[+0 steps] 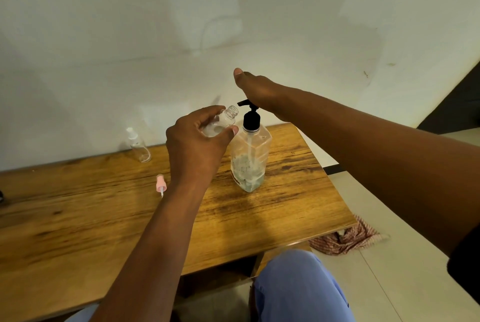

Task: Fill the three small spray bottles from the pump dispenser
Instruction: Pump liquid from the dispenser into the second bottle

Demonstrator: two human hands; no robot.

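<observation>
A clear pump dispenser (250,155) with a black pump head stands on the wooden table (78,218), partly filled with liquid. My right hand (255,89) rests flat on top of the pump head. My left hand (197,140) holds a small clear uncapped spray bottle (228,118), tilted, its open neck just below and left of the black spout. A pink spray cap (160,185) lies on the table by my left wrist. A second small clear bottle (137,145) with a white cap stands at the back near the wall.
The white wall runs right behind the table's far edge. A checked cloth (345,238) lies on the tiled floor beyond the table's right corner. My knee in blue trousers (298,285) is below the table's front edge.
</observation>
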